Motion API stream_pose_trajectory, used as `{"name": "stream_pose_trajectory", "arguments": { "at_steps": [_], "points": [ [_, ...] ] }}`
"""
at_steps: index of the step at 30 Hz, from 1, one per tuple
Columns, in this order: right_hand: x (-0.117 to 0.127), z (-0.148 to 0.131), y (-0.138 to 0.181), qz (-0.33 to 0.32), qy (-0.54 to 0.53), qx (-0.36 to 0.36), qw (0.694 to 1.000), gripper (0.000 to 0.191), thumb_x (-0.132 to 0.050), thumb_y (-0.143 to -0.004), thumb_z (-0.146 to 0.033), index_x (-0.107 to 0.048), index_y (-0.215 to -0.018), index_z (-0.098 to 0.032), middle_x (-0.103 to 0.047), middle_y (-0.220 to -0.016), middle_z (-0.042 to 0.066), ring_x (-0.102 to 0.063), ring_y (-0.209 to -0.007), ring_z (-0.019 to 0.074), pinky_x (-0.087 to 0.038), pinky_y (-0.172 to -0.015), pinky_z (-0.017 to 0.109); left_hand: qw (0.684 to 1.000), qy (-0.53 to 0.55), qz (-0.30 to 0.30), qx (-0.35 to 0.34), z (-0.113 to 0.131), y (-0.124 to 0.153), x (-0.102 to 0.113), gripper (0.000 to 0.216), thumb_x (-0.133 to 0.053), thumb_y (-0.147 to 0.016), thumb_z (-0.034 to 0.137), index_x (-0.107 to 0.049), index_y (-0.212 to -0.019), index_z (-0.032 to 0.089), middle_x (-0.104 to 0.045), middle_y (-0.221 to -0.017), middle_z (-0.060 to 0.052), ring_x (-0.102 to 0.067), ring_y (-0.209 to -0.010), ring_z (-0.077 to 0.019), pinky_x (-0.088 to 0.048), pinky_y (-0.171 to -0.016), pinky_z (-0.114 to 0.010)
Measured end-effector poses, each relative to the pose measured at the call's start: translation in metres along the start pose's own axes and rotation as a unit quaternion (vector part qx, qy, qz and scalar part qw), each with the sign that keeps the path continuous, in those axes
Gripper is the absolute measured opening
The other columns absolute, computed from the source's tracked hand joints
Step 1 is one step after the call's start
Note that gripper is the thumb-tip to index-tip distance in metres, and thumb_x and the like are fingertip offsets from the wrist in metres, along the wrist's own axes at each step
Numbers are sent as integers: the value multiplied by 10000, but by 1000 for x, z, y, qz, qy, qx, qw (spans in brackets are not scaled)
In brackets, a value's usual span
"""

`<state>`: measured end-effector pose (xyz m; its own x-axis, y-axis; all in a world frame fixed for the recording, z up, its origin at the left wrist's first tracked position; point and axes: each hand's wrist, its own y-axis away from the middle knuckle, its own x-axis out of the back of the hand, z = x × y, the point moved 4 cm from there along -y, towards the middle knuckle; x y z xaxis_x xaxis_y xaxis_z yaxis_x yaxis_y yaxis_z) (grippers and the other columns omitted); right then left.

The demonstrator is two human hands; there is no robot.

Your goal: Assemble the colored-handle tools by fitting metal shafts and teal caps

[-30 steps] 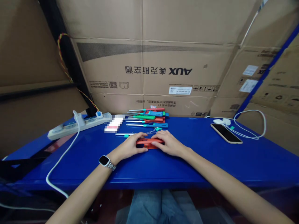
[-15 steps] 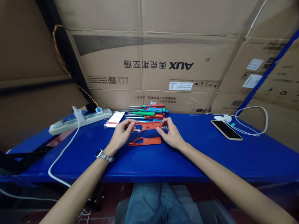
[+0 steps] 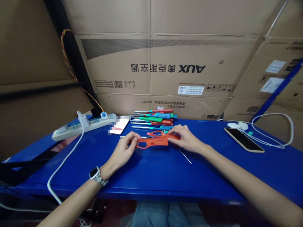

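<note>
Blue desk (image 3: 213, 176) before us, brown cardboard (image 3: 184, 19) behind it, and our left hand (image 3: 123, 148) pinches its fingers on the left end of an orange shell (image 3: 159, 141), mid-desk! Our right hand (image 3: 187, 138) curls its fingers, nearly closed, over a second orange piece (image 3: 163, 134) just behind; whether it's gripped, we can't tell.

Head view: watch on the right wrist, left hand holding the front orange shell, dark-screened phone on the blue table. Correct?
Not quite: the watch is on the left wrist, as the head view shows. The rest stands: the left hand holds the front orange shell, and the dark-screened phone lies on the blue table.
</note>
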<state>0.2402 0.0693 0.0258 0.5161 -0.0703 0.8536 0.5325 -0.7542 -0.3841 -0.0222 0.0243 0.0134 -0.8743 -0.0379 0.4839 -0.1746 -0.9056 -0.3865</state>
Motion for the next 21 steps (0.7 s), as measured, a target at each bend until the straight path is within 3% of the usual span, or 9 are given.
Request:
{"name": "stream_pose_trajectory", "arguments": {
  "at_steps": [3,6,10,14,21],
  "points": [
    [14,21,-15,57,-34,-57,996,227,-682,-876,-396,-708,-993,-203,-709,-1006,74,-628,-908,229,-432,-822,383,994,-77,-75,-15,2,6,-12,231,-391,-972,340,-564,-903,203,-557,-676,19,-493,-574,-136,-385,-566,-258],
    [9,18,-38,48,-22,-42,998,223,-694,-867,-381,-709,-978,-189,-713,-1016,79,-631,-947,231,-447,-839,381,977,-163,-124,-57,7,9,-21,190,-397,-956,266,-571,-903,212,-624,-774,-13,-552,-643,-160,-421,-618,-285],
    [-13,1,-71,5,64,-5,998,230,-693,-878,-382,-709,-965,-170,-706,-1016,93,-605,-994,265,-414,-878,429,951,-252,-129,-127,14,12,-24,190,-400,-946,217,-589,-931,210,-636,-955,-62,-610,-837,-201,-484,-733,-319],
    [-31,-3,-93,-31,119,14,992,253,-680,-891,-381,-712,-1029,-171,-676,-1085,121,-554,-1079,302,-380,-914,453,935,-296,-122,-150,15,6,-23,210,-380,-974,218,-587,-949,199,-623,-979,-65,-595,-893,-212,-495,-823,-355],
    [-32,2,-85,-1,119,29,992,282,-625,-906,-308,-660,-1165,-203,-603,-1153,110,-527,-1092,286,-357,-915,429,911,-366,-130,-143,7,-42,-29,150,-562,-916,239,-616,-1042,177,-614,-1070,-99,-570,-1017,-265,-478,-890,-399]
  ]
}}
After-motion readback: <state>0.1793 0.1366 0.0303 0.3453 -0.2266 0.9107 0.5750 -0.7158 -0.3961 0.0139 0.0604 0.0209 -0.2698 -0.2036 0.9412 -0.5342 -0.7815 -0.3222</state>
